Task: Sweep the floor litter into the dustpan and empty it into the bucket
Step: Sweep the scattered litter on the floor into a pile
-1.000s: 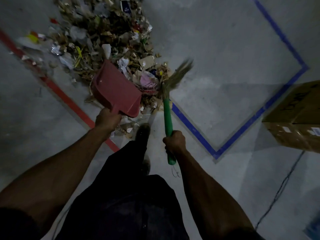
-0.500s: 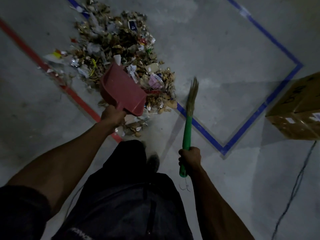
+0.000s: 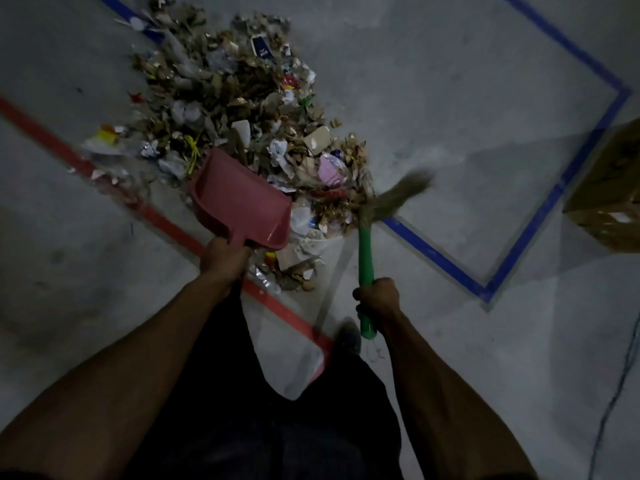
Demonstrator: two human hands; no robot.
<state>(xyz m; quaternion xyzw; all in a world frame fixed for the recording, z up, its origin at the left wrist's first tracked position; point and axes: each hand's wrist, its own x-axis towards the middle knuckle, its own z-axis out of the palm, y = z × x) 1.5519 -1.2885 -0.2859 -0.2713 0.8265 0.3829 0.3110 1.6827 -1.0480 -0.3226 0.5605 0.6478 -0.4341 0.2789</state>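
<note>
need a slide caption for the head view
Left hand holds pink dustpan at litter pile; right hand sweeps with green-handled broom.

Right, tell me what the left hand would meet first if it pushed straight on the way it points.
The left hand grips the red dustpan, which points up into the litter pile. The pan's front edge would likely meet the litter first; depth is unclear.

Dim grey concrete floor (image 3: 433,81) under me, tape lines across it.

Red tape (image 3: 166,225) runs diagonally from far left toward my feet. Blue tape (image 3: 519,244) marks a square outline on my right, its near corner pointing at me; another blue strip (image 3: 117,5) shows at top left. Cardboard box (image 3: 609,199) sits at the right edge, throwing a shadow over the square. Thin dark cable (image 3: 620,386) trails along the floor at lower right.
</note>
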